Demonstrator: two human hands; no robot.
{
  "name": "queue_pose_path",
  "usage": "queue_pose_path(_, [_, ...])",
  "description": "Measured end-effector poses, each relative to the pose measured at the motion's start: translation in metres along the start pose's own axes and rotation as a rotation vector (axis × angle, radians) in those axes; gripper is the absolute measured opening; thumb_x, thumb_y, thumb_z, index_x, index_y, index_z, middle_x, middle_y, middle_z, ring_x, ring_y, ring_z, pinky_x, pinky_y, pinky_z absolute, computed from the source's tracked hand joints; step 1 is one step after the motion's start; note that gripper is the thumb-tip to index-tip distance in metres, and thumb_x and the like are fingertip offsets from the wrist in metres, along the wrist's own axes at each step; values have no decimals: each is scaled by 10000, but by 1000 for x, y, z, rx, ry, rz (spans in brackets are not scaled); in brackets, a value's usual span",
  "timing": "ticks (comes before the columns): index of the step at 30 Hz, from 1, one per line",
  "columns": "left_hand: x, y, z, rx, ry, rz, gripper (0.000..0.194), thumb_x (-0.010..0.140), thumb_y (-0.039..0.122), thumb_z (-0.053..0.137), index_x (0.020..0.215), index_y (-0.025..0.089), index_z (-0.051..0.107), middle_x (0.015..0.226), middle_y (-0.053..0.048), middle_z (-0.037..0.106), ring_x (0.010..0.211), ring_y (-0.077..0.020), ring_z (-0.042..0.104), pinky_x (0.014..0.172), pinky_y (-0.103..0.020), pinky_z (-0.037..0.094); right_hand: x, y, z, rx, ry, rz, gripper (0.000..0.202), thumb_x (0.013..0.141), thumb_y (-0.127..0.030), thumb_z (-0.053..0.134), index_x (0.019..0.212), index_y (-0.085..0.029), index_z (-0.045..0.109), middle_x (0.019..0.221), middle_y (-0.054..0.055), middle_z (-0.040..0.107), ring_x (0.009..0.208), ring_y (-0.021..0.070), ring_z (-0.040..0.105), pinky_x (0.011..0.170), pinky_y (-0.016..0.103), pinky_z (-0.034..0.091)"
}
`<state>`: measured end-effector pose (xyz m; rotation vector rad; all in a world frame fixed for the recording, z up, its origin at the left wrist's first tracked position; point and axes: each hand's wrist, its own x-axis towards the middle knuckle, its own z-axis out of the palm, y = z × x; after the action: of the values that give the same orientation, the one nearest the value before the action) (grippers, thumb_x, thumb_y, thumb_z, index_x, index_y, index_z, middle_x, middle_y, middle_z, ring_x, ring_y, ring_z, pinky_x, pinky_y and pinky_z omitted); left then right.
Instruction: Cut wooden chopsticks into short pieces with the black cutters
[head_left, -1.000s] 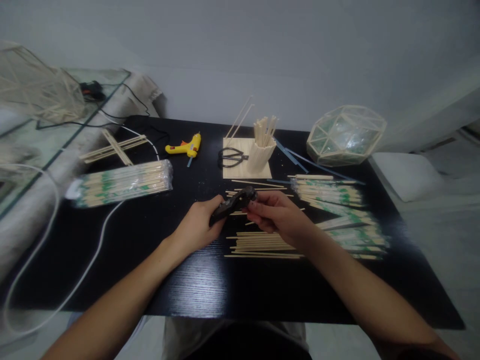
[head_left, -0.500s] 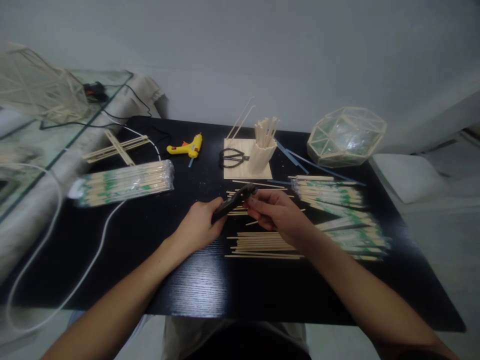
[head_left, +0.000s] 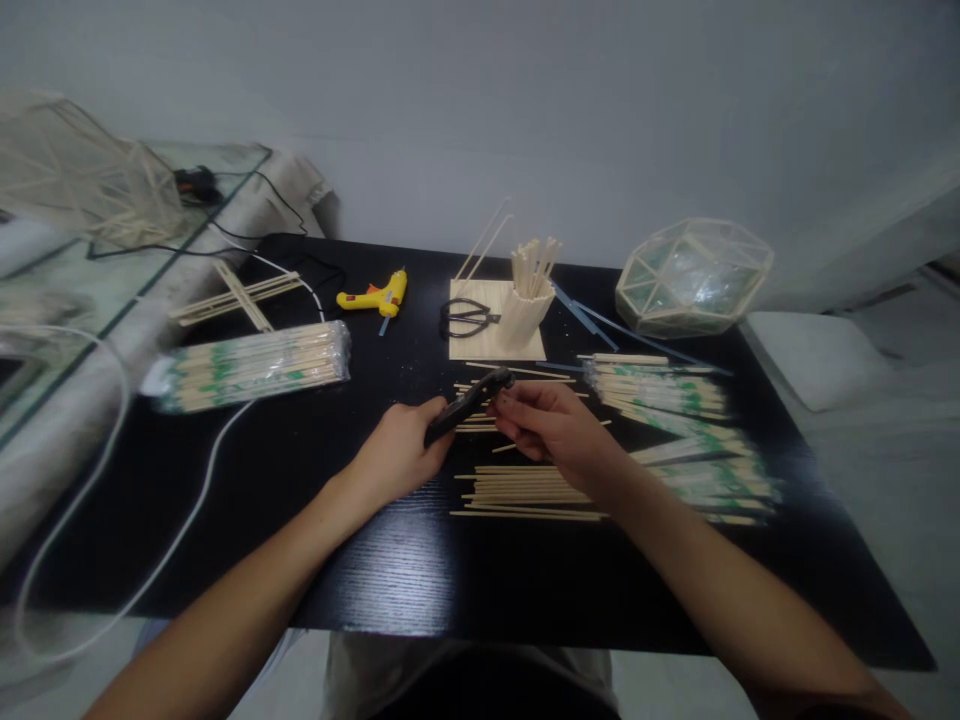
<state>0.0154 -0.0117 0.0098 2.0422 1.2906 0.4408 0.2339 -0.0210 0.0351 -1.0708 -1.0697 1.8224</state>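
My left hand (head_left: 401, 445) is wrapped round a black pliers-like tool (head_left: 469, 403), which slants up to the right. At the tool's head are the pinched fingers of my right hand (head_left: 544, 420); whatever lies between them is too small to make out. Below and behind both hands, loose thin wooden sticks (head_left: 525, 487) lie side by side on the black table (head_left: 397, 570). More sticks (head_left: 480, 425) are scattered under the tool, partly covered by my right hand.
Behind are a yellow glue gun (head_left: 377, 295), black scissors (head_left: 466, 318) on a wooden board (head_left: 472, 348), and a holder (head_left: 523, 318) full of sticks. Plastic-wrapped stick packs (head_left: 255, 367) lie left, others (head_left: 660, 387) right. A faceted stick frame (head_left: 694, 275) stands back right.
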Motion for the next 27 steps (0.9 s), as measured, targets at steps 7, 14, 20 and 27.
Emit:
queue_pose_path(7, [0, -2, 1, -1, -3, -19, 152, 933, 259, 519, 804, 198, 570, 662, 0, 592, 581, -142, 547, 599, -263, 358, -1, -1, 0, -18, 5, -10, 370, 828, -485, 810, 753, -163, 643, 625, -51, 524, 471, 45, 311, 403, 199, 161])
queue_pose_path(14, [1, -5, 3, 15, 40, -8, 140, 920, 248, 529, 785, 209, 535, 673, -8, 613, 583, -148, 572, 603, -262, 360, -1, 0, -1, -35, 19, -11, 343, 850, -477, 796, 795, -161, 674, 646, -47, 528, 490, 47, 340, 412, 192, 188])
queue_pose_path(20, [5, -8, -2, 133, 110, -87, 134, 927, 266, 533, 802, 221, 512, 685, -26, 631, 600, -188, 605, 607, -284, 356, -5, -9, -4, -114, 36, -70, 288, 900, -450, 737, 859, -166, 706, 651, -45, 535, 478, 57, 358, 420, 213, 209])
queue_pose_path(27, [6, -2, -4, 522, 25, -173, 64, 921, 277, 549, 933, 215, 542, 894, -103, 749, 785, -303, 729, 616, -324, 372, -12, -17, -3, -681, 257, -475, 207, 963, -361, 696, 854, -185, 684, 638, -40, 535, 560, 101, 443, 533, 260, 340])
